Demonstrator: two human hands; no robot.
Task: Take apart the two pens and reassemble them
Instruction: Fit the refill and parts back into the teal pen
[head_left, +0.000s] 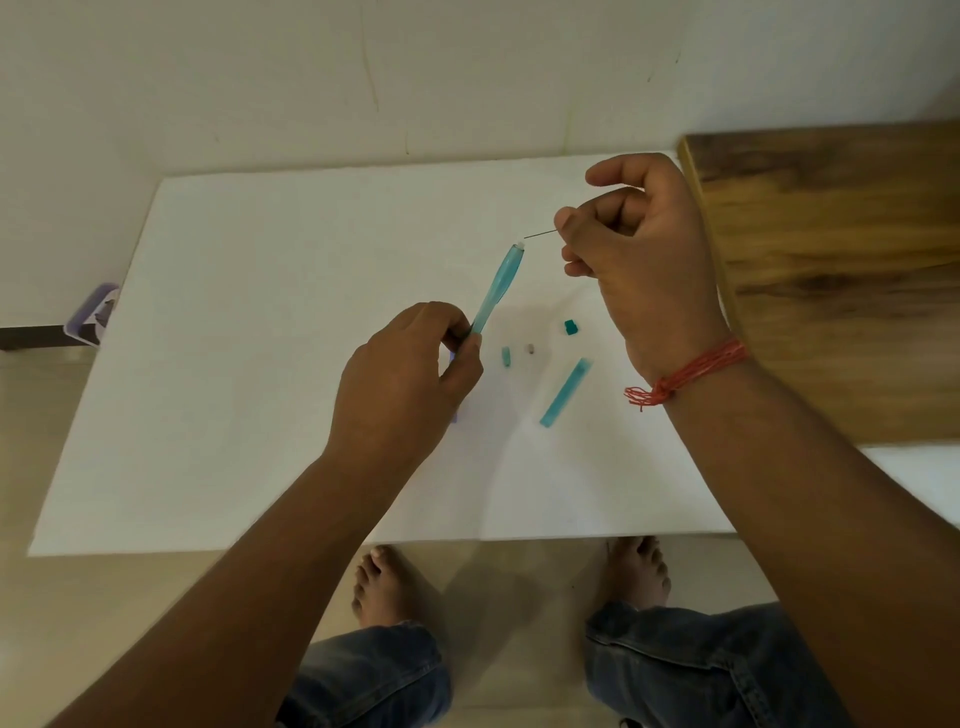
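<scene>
From the head camera, one teal pen barrel (496, 287) is in hand and four loose parts lie on the white sheet (260, 364): a long teal cap (565, 393), a dark teal plug (571, 327), a small pale teal piece (506, 356) and a tiny grey piece (530, 348). The left hand (405, 384) pinches the barrel's lower end; the translucent barrel slants up and away from that grip. The right hand (639, 249), beyond the barrel's upper tip, pinches a thin dark wire-like refill (540, 234) pointing at that tip. The loose parts lie between the two grips, nearer the person. A wooden board (831, 260) sits right of the sheet, and a pale wall (363, 78) stands behind.
</scene>
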